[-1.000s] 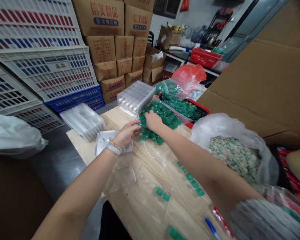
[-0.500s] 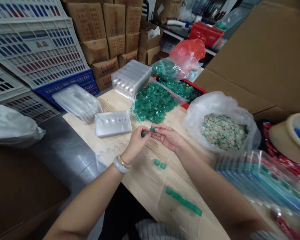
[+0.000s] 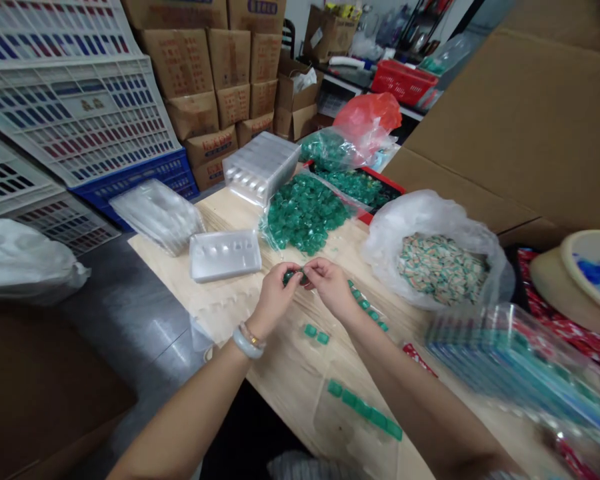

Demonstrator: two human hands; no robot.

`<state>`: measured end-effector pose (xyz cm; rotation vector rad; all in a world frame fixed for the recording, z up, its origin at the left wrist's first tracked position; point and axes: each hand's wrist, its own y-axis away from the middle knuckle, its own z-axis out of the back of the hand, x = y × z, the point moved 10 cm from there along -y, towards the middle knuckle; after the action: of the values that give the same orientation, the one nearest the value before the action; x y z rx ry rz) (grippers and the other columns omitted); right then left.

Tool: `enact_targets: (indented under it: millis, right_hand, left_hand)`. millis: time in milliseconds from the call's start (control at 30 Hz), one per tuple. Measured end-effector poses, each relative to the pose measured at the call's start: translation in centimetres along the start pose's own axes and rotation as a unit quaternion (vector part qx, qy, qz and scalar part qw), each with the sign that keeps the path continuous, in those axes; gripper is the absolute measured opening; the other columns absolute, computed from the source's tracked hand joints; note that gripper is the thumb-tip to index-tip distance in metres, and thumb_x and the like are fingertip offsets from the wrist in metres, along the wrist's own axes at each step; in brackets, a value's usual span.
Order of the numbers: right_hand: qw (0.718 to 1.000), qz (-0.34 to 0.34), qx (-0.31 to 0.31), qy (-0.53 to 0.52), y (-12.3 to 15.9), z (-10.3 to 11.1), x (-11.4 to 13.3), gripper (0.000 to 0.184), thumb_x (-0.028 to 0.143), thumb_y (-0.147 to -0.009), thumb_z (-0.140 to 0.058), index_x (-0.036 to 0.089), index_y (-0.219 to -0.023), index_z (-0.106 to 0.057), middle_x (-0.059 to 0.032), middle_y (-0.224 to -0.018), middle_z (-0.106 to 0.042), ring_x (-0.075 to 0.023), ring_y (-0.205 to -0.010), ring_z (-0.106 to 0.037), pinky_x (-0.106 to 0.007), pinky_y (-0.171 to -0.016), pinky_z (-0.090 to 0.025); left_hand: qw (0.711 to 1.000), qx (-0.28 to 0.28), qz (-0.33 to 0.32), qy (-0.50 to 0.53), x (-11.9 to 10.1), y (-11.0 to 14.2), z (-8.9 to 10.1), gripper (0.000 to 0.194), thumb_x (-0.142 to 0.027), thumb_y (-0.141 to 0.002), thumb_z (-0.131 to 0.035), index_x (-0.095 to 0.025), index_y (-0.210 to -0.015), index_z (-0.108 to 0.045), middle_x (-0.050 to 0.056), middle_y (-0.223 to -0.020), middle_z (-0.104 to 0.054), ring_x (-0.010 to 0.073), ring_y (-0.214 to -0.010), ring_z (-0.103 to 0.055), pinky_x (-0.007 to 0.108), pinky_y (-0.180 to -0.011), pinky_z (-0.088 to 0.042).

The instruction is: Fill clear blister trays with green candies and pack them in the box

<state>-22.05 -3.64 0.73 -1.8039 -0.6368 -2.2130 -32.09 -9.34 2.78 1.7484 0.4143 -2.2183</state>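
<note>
My left hand [image 3: 275, 299] and my right hand [image 3: 331, 287] meet over the wooden table [image 3: 260, 363], fingertips together. Small green plastic pieces [image 3: 288, 276] show between the left fingers. The right fingers pinch at a small piece beside them, mostly hidden. Just beyond lies a heap of green pieces [image 3: 307, 210] on clear film. Nearer me, a clear sheet holds a row of green squares [image 3: 365, 408], and two more squares [image 3: 316, 333] lie above it. Another green row [image 3: 364, 304] runs beside my right wrist.
Clear plastic trays [image 3: 225, 255] and a tray stack [image 3: 263, 163] stand at the table's left. A bag of small pale-and-green pieces [image 3: 443, 267] sits right, near stacked clear cases [image 3: 520, 367]. Crates [image 3: 80, 120] and cartons [image 3: 177, 63] line the back; a cardboard sheet [image 3: 520, 133] leans right.
Both hands have drawn back from the green heap towards me, with green pieces now in the fingers. Since half a second ago, the right fingers have closed from a flatter pose into a pinch.
</note>
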Motion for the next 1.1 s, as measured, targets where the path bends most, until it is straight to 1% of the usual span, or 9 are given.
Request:
enact_targets:
  millis: [100, 167, 300, 400, 567, 733, 900, 1000, 1100]
  right_hand:
    - [0.999, -0.042, -0.002, 0.009, -0.8, 0.7, -1.6, 0.016, 0.035, -0.07, -0.047, 0.018, -0.072, -0.045, 0.0038, -0.053, -0.053, -0.0108, -0.045, -0.053, -0.025, -0.046, -0.046]
    - [0.991, -0.018, -0.059, 0.117, -2.2, 3.4, -1.6, 0.015, 0.03, -0.076, -0.037, 0.018, -0.079, -0.045, 0.0018, -0.058, -0.055, -0.0112, -0.047, -0.054, -0.025, -0.047, -0.046]
    - [0.884, 0.076, -0.123, 0.445, -6.0, 8.2, 0.5, 0.022, 0.02, -0.081, -0.03, 0.015, -0.085, -0.051, -0.0081, -0.075, -0.06, -0.0158, -0.069, -0.056, -0.029, -0.064, -0.043]
    - [0.847, 0.092, -0.079, 0.517, -8.4, 9.1, 0.1, 0.012, 0.015, -0.074, -0.046, 0.014, -0.078, -0.057, -0.0119, -0.085, -0.059, -0.0208, -0.085, -0.051, -0.031, -0.073, -0.038]
    - [0.813, 0.09, -0.041, 0.574, -8.3, 7.7, -0.5, 0.019, 0.01, -0.076, -0.041, 0.012, -0.077, -0.059, -0.0124, -0.082, -0.058, -0.021, -0.085, -0.049, -0.032, -0.076, -0.034]
    - [0.804, 0.164, 0.05, 0.57, -5.9, 2.1, 0.6, 0.021, 0.021, -0.081, -0.042, 0.02, -0.09, -0.061, -0.0059, -0.089, -0.058, -0.0175, -0.09, -0.047, -0.028, -0.08, -0.033]
    - [0.736, 0.195, 0.034, 0.648, -5.7, -1.0, 0.9, 0.024, 0.021, -0.082, -0.039, 0.018, -0.087, -0.062, -0.0106, -0.096, -0.052, -0.0229, -0.093, -0.042, -0.034, -0.077, -0.032]
    - [0.743, 0.213, 0.048, 0.633, -5.8, -0.9, 0.7, 0.022, 0.018, -0.081, -0.041, 0.017, -0.082, -0.063, -0.01, -0.094, -0.052, -0.0224, -0.093, -0.042, -0.035, -0.079, -0.032]
    - [0.816, 0.208, -0.008, 0.539, -6.0, 2.9, 0.9, 0.02, 0.02, -0.078, -0.043, 0.017, -0.085, -0.062, -0.0088, -0.094, -0.053, -0.0201, -0.092, -0.044, -0.033, -0.08, -0.034]
  left_hand:
    - [0.994, 0.056, 0.078, 0.049, 1.8, -0.2, -1.1, 0.017, -0.025, -0.072, -0.052, -0.014, -0.082, -0.06, 0.0, -0.059, -0.055, 0.0103, -0.054, -0.05, 0.022, -0.054, -0.039]
    - [0.982, 0.079, 0.133, 0.106, 2.9, -0.1, -1.7, 0.017, -0.026, -0.07, -0.053, -0.013, -0.078, -0.059, -0.004, -0.048, -0.048, 0.0078, -0.043, -0.042, 0.02, -0.045, -0.033]
    - [0.959, 0.055, 0.18, 0.21, 3.6, -0.2, -1.7, 0.017, -0.024, -0.065, -0.056, -0.012, -0.077, -0.058, -0.003, -0.052, -0.05, 0.0064, -0.044, -0.043, 0.019, -0.044, -0.034]
    - [0.958, 0.05, 0.19, 0.21, 3.6, -0.3, -1.5, 0.017, -0.022, -0.064, -0.055, -0.012, -0.077, -0.059, -0.003, -0.055, -0.052, 0.0064, -0.045, -0.044, 0.019, -0.045, -0.036]
    - [0.965, 0.039, 0.19, 0.176, 4.0, -0.2, -1.0, 0.016, -0.024, -0.065, -0.056, -0.012, -0.076, -0.06, -0.004, -0.051, -0.049, 0.0071, -0.045, -0.044, 0.02, -0.045, -0.037]
    - [0.97, 0.029, 0.186, 0.155, 4.6, 0.0, -0.9, 0.017, -0.025, -0.065, -0.054, -0.013, -0.077, -0.06, -0.004, -0.052, -0.051, 0.0072, -0.044, -0.044, 0.02, -0.045, -0.036]
    - [0.974, 0.036, 0.18, 0.134, 4.1, 0.1, -1.1, 0.018, -0.025, -0.066, -0.054, -0.013, -0.078, -0.059, -0.004, -0.053, -0.051, 0.0072, -0.045, -0.044, 0.02, -0.046, -0.036]
    - [0.975, 0.029, 0.179, 0.124, 4.1, -0.1, -0.6, 0.017, -0.025, -0.066, -0.054, -0.014, -0.077, -0.059, -0.004, -0.053, -0.051, 0.0076, -0.045, -0.045, 0.02, -0.046, -0.037]
    - [0.978, 0.023, 0.169, 0.12, 4.1, -0.5, 0.0, 0.018, -0.026, -0.066, -0.054, -0.014, -0.078, -0.06, -0.004, -0.053, -0.051, 0.0079, -0.046, -0.045, 0.021, -0.047, -0.038]
